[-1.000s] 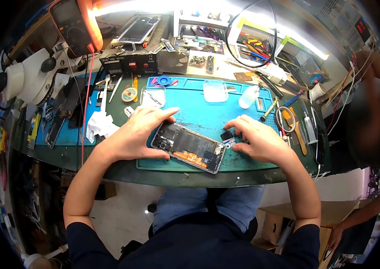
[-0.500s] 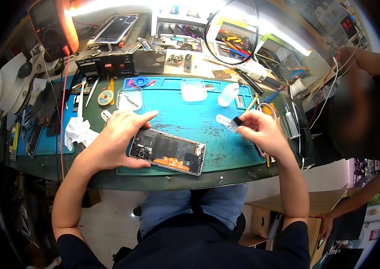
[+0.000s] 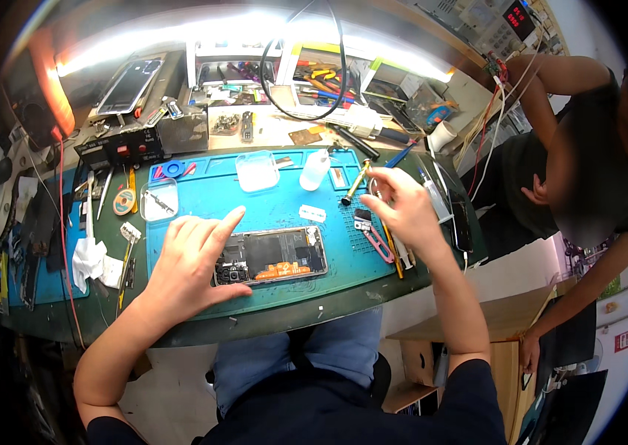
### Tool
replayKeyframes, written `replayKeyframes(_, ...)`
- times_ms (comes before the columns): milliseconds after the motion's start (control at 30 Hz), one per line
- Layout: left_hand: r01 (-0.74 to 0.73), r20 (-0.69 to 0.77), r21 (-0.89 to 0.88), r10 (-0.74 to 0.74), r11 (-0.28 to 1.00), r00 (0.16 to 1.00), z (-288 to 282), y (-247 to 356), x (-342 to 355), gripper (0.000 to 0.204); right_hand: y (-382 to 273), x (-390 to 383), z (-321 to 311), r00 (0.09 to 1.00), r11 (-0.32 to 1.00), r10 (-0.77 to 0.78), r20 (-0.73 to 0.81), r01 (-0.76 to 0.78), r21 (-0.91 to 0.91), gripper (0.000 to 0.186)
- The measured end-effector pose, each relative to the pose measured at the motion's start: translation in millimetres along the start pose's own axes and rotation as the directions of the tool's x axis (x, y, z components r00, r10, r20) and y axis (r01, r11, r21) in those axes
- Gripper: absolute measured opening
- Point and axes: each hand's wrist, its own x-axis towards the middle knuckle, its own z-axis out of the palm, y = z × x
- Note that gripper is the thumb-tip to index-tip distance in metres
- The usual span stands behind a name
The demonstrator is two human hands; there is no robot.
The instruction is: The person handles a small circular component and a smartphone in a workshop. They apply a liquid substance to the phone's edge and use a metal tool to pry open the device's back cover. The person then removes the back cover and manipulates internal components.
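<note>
An opened phone, its battery and orange flex cable showing, lies on the blue mat. My left hand is at its left end, thumb and fingers spread, fingertips touching or close to its edge. My right hand hovers over the tools on the right; thumb and forefinger are curved but apart, with nothing visible between them. Just left of that hand are a gold-coloured screwdriver, a small black and silver piece and pink-handled pliers. A thin silver blade lies above the phone.
A clear bottle and two clear plastic boxes, one white-looking and one holding small parts, stand along the mat's far side. A solder spool and crumpled tissue lie left. Another person is at the right.
My right hand has let go of the black piece, which now lies on the mat, and moved toward the tools. The view has turned, so the bench appears shifted left.
</note>
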Motion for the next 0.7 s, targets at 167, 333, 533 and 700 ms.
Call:
replayKeyframes(167, 0.049, -0.143, 0.000, -0.048, 0.999, 0.989, -1, -12, -5, 0.107, -25, 48, 60, 0.998, 0.998, -0.046, -0.031, 0.047, 0.039, 0.064)
replayKeyframes(333, 0.094, -0.340, -0.100, -0.123, 0.990, 0.932, -8, -30, -7, 0.078, -46, 56, 38, 1.000, 0.974, -0.022, 0.001, 0.021, 0.224, 0.044)
replayKeyframes(533, 0.079, -0.324, -0.101, -0.108, 0.992, 0.940, -2, -27, -8, 0.074, -58, 82, -44, 0.917, 0.836, -0.102, -0.385, 0.289, 0.466, 0.043)
replayKeyframes(700, 0.082, -0.319, -0.079, -0.104, 0.993, 0.942, 0, -24, -7, 0.073, -49, 179, -121, 0.649, 0.954, -0.110, -0.753, 0.281, 0.103, 0.042)
